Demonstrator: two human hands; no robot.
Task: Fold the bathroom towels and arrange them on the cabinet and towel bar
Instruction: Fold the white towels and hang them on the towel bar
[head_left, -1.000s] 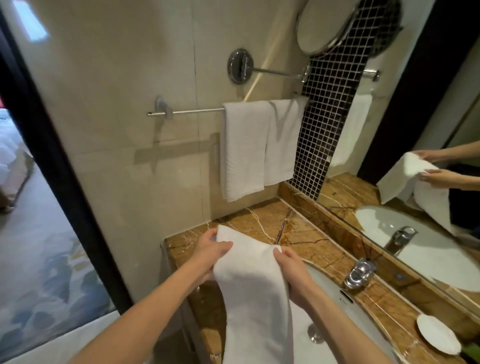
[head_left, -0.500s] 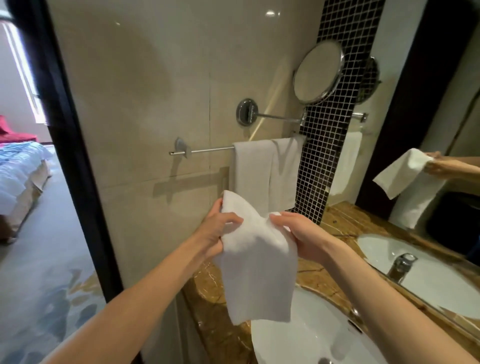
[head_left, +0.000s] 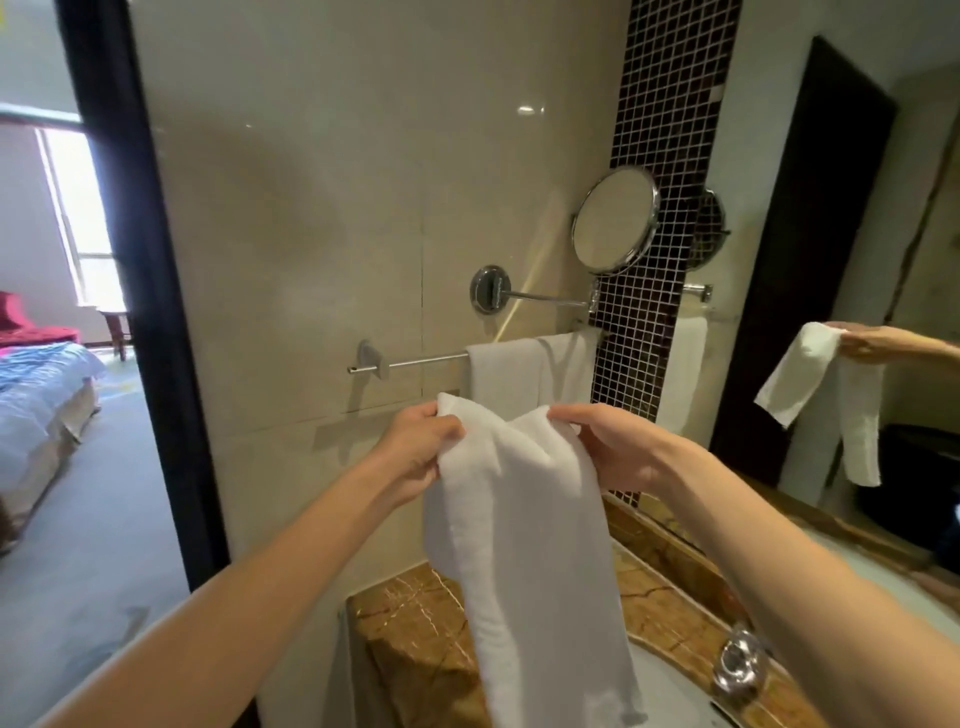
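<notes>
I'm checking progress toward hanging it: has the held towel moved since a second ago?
Yes. The held towel has risen from the marble counter up toward the towel bar, gripped by the left hand and right hand.

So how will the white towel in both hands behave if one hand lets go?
The white towel is probably floppy: it sags between the left hand and right hand and hangs limp below. Released on one side, it would likely swing down and unfold. It seems light, since the fingers only pinch it.
</notes>
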